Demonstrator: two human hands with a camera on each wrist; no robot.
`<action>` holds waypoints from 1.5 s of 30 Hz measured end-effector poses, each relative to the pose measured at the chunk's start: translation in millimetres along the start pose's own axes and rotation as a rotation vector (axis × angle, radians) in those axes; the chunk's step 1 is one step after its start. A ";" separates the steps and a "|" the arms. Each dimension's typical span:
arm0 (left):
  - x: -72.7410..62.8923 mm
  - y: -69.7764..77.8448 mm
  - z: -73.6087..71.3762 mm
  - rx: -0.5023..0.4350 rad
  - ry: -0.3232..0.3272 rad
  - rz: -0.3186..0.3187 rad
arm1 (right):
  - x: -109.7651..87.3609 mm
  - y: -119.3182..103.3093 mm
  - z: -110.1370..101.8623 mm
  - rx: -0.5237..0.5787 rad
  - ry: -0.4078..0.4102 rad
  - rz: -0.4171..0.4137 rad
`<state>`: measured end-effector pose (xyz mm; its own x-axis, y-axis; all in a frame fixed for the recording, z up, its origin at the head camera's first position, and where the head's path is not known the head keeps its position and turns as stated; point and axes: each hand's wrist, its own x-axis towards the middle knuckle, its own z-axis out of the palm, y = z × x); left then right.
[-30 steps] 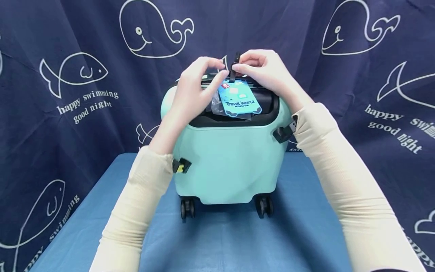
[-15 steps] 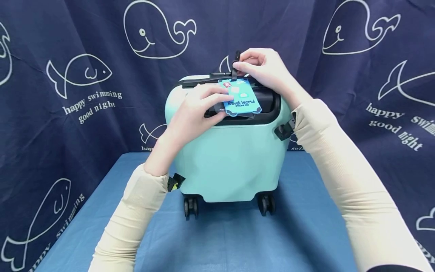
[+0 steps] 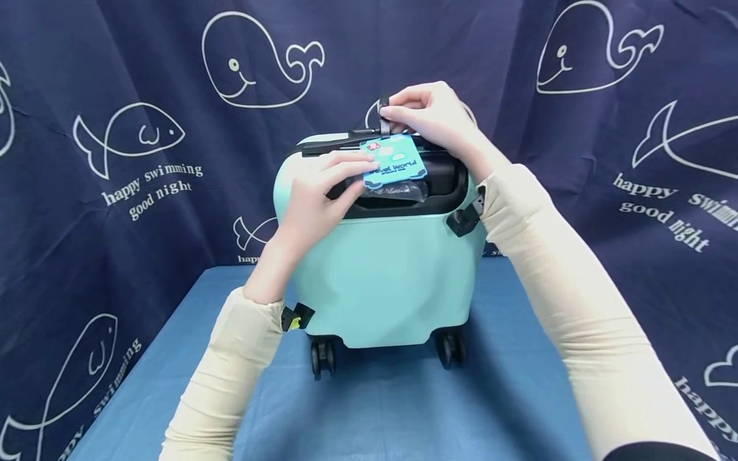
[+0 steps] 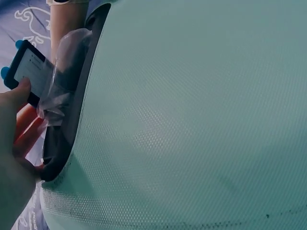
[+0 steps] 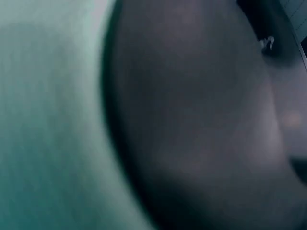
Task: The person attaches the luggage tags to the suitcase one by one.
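A mint-green suitcase (image 3: 383, 282) stands upright with a black recessed top panel. Over that panel hangs a blue luggage tag (image 3: 403, 157) printed "Travel World". My left hand (image 3: 316, 202) pinches the tag's left edge; in the left wrist view, the thumb lies on the tag's pale back (image 4: 29, 67). My right hand (image 3: 435, 118) pinches the upper end of the tag's black strap (image 3: 385, 130), above the suitcase top. Crumpled clear plastic (image 3: 406, 191) lies just below the tag. The right wrist view holds only blurred suitcase surface (image 5: 48, 120), with no hand visible.
The suitcase rests on black wheels (image 3: 450, 347) on a blue-covered table (image 3: 369, 410). Behind it hangs a navy curtain (image 3: 357, 51) with white whale and fish drawings. A black handle part (image 3: 337, 144) runs along the suitcase's top.
My left hand has come down from beside the strap to the tag's left edge. The tag's lower edge has lifted, showing more plastic. My right hand keeps its pinch on the strap.
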<state>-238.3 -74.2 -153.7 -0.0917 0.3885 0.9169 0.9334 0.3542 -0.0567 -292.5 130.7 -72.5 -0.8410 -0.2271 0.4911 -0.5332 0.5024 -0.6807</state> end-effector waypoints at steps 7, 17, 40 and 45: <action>-0.2 -6.7 -2.7 -0.012 -0.025 0.062 | 4.8 -1.4 5.7 0.061 0.009 0.062; -1.7 -10.4 -3.4 -0.057 -0.040 0.099 | 7.3 -2.8 8.7 -0.165 -0.011 0.176; -3.6 -19.2 6.1 -0.054 -0.022 0.021 | 19.5 11.4 11.2 -0.085 -0.026 0.079; -4.6 -20.7 5.6 -0.058 -0.031 0.019 | 20.9 13.9 13.5 -0.063 -0.026 0.102</action>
<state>-259.2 -78.5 -159.0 -0.0841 0.4210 0.9032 0.9535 0.2973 -0.0498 -318.8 121.6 -79.1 -0.8930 -0.1932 0.4064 -0.4387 0.5749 -0.6906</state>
